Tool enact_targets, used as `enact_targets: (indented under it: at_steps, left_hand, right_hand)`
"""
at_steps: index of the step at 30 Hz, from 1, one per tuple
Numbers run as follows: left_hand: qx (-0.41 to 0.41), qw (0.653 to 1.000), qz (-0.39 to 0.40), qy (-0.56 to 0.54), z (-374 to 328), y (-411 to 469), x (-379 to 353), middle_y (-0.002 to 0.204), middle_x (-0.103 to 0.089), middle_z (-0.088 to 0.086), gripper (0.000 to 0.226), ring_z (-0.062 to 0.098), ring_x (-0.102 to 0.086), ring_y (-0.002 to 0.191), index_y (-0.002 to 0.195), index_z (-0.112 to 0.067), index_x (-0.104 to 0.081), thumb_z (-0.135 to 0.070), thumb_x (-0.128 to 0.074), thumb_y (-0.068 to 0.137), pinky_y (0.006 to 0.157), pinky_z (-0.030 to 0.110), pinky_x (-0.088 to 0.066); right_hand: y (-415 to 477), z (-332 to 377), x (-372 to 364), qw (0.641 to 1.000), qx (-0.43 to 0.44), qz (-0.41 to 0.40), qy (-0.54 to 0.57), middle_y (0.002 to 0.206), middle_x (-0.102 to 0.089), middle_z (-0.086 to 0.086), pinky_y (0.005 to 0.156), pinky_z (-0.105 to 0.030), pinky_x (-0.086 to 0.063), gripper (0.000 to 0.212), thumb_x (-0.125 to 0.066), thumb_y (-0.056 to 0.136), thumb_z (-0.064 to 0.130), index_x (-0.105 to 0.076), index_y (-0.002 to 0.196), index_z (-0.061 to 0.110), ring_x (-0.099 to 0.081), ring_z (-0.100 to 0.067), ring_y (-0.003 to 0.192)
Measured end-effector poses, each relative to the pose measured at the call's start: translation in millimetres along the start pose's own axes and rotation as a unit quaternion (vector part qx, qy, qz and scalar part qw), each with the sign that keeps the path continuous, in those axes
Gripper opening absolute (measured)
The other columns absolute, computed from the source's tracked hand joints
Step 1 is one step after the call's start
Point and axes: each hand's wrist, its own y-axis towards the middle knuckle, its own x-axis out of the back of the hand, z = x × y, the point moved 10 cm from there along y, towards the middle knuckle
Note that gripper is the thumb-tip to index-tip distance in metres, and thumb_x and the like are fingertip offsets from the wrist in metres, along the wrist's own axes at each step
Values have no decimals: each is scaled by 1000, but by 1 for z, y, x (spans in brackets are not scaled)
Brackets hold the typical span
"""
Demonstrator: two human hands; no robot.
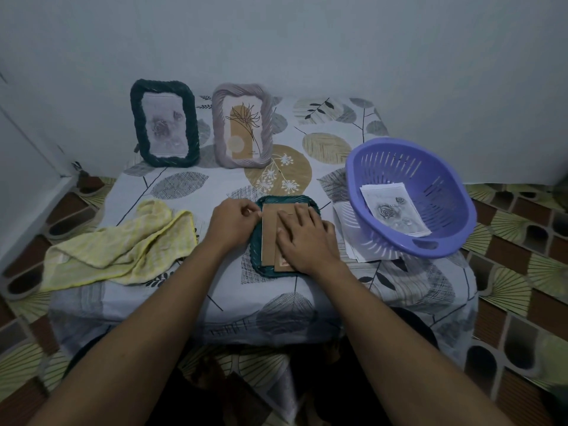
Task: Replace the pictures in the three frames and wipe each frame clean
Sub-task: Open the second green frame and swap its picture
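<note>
Far dark frame (164, 123) and lilac frame (242, 124) look done. Left hand (236, 224) pinches the near teal frame (257, 265); right hand (302, 238), flat, presses its backing (270, 235).

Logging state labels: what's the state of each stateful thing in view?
Dark green frame: upright, rose picture in.
Mauve frame: upright, plant print in.
Teal frame: face down, flat.
Backing board: on the teal frame.
Yellow cloth: crumpled, untouched.
Purple basket: tilted, holds rose prints.
Left hand: pinches board edge.
Right hand: flat on board.

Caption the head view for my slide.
Left hand and right hand on a face-down teal frame, between yellow cloth and purple basket; dark frame and lilac frame behind.
</note>
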Motion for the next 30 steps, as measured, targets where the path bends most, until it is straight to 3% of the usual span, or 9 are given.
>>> enact_targets:
  at_steps: [2, 5, 10, 13, 16, 20, 24, 30]
  left_hand:
    - [-13, 1000, -14, -2, -3, 8, 0, 106, -73, 10, 21, 17, -60, 88, 111, -13, -75, -20, -65, 94, 77, 18, -35]
    - [-23, 1000, -13, 0, -4, 21, -3, 114, -72, 12, 25, 24, -65, 102, 118, -11, -73, -18, -63, 96, 78, 15, -34]
    - [-31, 999, -20, -3, -1, 34, -6, 106, -75, 11, 23, 12, -63, 87, 111, -9, -75, -20, -70, 92, 74, 11, -35]
    - [-30, 999, -31, -8, -1, 37, -7, 105, -76, 10, 22, 17, -68, 94, 108, -8, -76, -19, -72, 90, 82, 12, -39]
    - [-44, 998, -36, 20, -5, 39, -10, 105, -75, 14, 21, 24, -68, 97, 106, -5, -77, -17, -72, 89, 77, 12, -34]
    - [-39, 997, -51, 30, -5, 42, -9, 100, -70, 11, 16, 23, -62, 90, 100, -7, -78, -18, -72, 88, 77, 21, -36]
    - [-20, 999, -27, 35, -2, 49, -17, 92, -55, -1, 10, 15, -53, 85, 95, -11, -74, -18, -68, 91, 75, 24, -36]
    - [-47, 998, 35, 32, -2, 55, -22, 93, -60, -2, 11, 14, -53, 86, 98, -14, -74, -18, -65, 95, 77, 23, -35]
  right_hand:
    - [0, 0, 1, 1000, -1, -2, 3, 167, -16, 0, 118, -48, -12, 52, -29, 103, 48, -29, 154, 38, -8, -20, 153]
    - [1, 0, 1, 1000, -2, -2, 3, 166, -16, 0, 118, -48, -12, 52, -29, 102, 48, -30, 153, 38, -9, -20, 153]
    - [2, 0, 2, 1000, -2, -10, 4, 165, -19, 0, 116, -48, -14, 51, -31, 101, 47, -32, 152, 38, -10, -20, 152]
    - [2, 1, 2, 1000, -2, -12, 3, 165, -19, 0, 116, -49, -15, 51, -32, 101, 47, -33, 151, 38, -11, -20, 152]
    - [2, 1, 2, 1000, -2, -12, 0, 165, -19, -1, 115, -50, -15, 51, -32, 101, 46, -33, 151, 38, -11, -20, 151]
    - [2, 0, 2, 1000, -2, -10, 0, 165, -19, -1, 116, -50, -15, 51, -31, 101, 47, -31, 151, 39, -11, -21, 151]
    - [2, 0, 0, 1000, -1, -2, -2, 166, -17, -2, 116, -51, -14, 52, -29, 102, 48, -30, 152, 38, -10, -22, 152]
    - [2, 0, 1, 1000, -2, -5, 4, 166, -17, -2, 116, -51, -14, 52, -30, 101, 47, -31, 152, 38, -10, -22, 152]
